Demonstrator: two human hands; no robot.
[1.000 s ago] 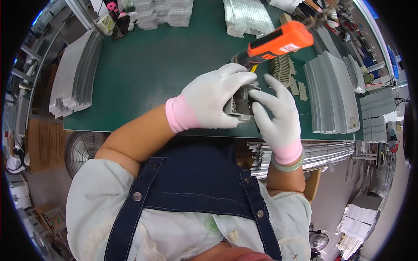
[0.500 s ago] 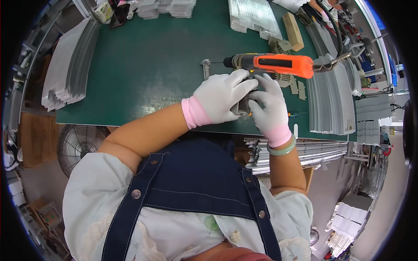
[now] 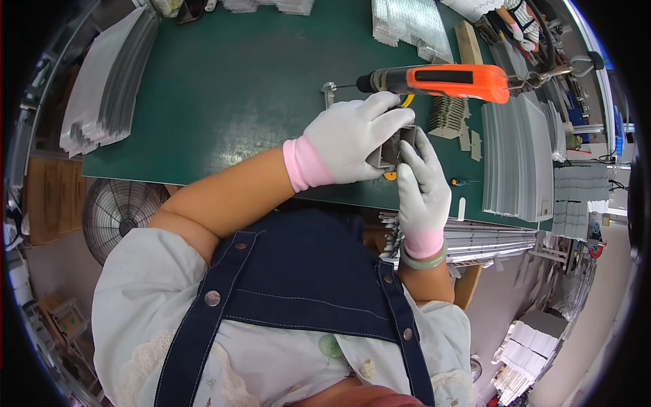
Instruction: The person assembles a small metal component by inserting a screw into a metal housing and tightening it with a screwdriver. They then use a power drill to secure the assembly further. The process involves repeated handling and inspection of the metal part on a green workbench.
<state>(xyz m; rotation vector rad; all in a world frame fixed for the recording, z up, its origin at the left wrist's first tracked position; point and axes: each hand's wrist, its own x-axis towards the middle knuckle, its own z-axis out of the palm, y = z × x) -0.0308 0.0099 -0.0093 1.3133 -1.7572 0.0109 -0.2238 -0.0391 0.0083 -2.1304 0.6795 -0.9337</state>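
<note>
My left hand (image 3: 352,141), in a white glove with a pink cuff, wraps over a small grey box-shaped metal part (image 3: 390,154) whose hollow side shows. On its other side my right hand (image 3: 426,186), gloved the same way, has its fingers along the part's right wall, one fingertip at the hollow. My hands hide much of the part. Just beyond them an orange and black power screwdriver (image 3: 461,81) lies level, its thin bit pointing left at a small metal fixture (image 3: 329,93). A yellow ring-like piece (image 3: 390,176) peeks out below the part.
Stacked silvery sheets (image 3: 108,88) stand at the left of the green table (image 3: 224,81), and long grey profiles (image 3: 519,159) at the right. Small beige plates (image 3: 447,117), a wooden block (image 3: 468,44) and bubble wrap (image 3: 410,30) lie beyond. Another person's gloved hand (image 3: 519,32) shows far right.
My right hand has lowered slightly, its fingers straighter, and the part's hollow shows more. The screwdriver and table contents appear shifted up and right in the view.
</note>
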